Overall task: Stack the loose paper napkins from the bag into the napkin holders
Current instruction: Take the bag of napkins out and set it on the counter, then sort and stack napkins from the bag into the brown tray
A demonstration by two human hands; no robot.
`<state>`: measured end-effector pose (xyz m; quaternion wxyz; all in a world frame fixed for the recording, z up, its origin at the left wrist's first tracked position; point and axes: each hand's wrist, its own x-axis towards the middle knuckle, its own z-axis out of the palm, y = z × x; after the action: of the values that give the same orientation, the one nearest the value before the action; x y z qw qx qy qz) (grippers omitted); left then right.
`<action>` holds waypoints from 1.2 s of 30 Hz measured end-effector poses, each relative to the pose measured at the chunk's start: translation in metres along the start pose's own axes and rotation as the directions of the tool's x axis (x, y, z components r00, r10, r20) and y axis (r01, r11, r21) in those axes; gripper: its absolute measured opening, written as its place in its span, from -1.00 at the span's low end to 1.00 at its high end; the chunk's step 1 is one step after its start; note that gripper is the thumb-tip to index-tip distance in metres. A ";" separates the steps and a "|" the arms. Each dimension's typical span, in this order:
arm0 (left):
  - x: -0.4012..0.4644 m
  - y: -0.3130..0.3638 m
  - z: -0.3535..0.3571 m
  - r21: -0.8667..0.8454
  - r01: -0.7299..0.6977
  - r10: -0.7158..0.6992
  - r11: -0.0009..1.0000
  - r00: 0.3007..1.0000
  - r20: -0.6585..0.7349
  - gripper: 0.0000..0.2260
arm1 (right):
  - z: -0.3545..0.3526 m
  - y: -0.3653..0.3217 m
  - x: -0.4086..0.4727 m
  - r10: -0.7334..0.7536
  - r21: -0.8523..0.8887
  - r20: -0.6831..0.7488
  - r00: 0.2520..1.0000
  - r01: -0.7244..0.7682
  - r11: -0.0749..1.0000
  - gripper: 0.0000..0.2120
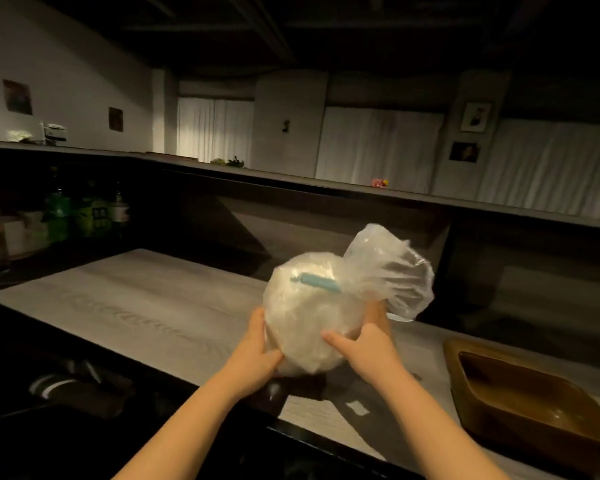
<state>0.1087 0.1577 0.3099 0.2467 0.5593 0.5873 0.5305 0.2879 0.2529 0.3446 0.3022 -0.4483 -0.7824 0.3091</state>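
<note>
Both hands (257, 355) round bag (312, 313) above counter (146, 306)

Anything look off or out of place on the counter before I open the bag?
Nothing looks spilled or damaged. Both hands, left hand and right hand, hold the clipped plastic bag above the counter. A small paper scrap lies loose beside the brown tray.

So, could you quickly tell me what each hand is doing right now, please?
Left hand: fingers curled round the left side of the plastic bag, holding it.
Right hand: gripping the bag's right side, thumb across its front.
</note>
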 end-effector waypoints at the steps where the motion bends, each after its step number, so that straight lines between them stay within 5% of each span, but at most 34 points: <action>1: 0.005 -0.014 0.006 0.247 0.037 -0.046 0.968 0.998 0.032 -0.40 | 0.001 0.013 0.003 0.024 -0.036 0.010 1.000 -0.023 0.999 0.00; 2: 0.009 -0.025 0.012 0.472 0.073 -0.097 0.879 0.995 0.026 -0.39 | 0.001 0.025 0.006 0.033 -0.031 0.002 0.999 -0.033 0.999 0.00; 4: 0.015 -0.034 0.020 0.630 0.132 -0.141 0.765 0.989 -0.037 -0.32 | 0.000 0.040 0.008 0.032 -0.002 -0.036 0.999 -0.032 0.999 -0.01; 8: 0.022 -0.034 0.018 0.573 0.161 -0.166 0.804 0.985 -0.044 -0.30 | -0.013 0.043 0.007 -0.013 -0.253 -0.066 0.998 -0.004 0.968 -0.16; 12: 0.030 -0.013 0.015 0.413 0.210 -0.164 0.886 0.976 -0.144 -0.27 | -0.035 0.003 -0.011 -0.214 -0.731 0.030 0.976 0.167 0.661 -0.65; 17: 0.045 0.045 0.023 0.192 -0.052 0.100 0.980 0.964 -0.247 -0.34 | -0.035 -0.016 -0.006 -0.588 -0.618 0.078 0.805 0.502 0.605 -0.90; 21: 0.065 0.057 0.029 0.275 -0.018 0.068 0.961 0.983 -0.173 -0.27 | -0.026 -0.006 0.022 -0.737 -0.594 -0.060 0.674 0.569 0.569 -0.73; 26: 0.080 0.054 0.028 0.328 0.002 0.076 0.945 0.972 -0.224 -0.78 | -0.017 -0.011 0.048 -0.717 -0.682 -0.135 0.683 0.462 0.568 -0.70; 36: 0.089 0.058 0.021 0.331 -0.003 0.049 0.944 0.991 -0.128 -0.96 | -0.021 -0.005 0.060 -0.805 -0.759 -0.163 0.571 0.448 0.472 -0.72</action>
<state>0.1274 0.2355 0.3826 0.1023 0.5633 0.6757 0.4644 0.2763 0.3086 0.3727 0.4156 -0.2507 -0.8385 -0.2477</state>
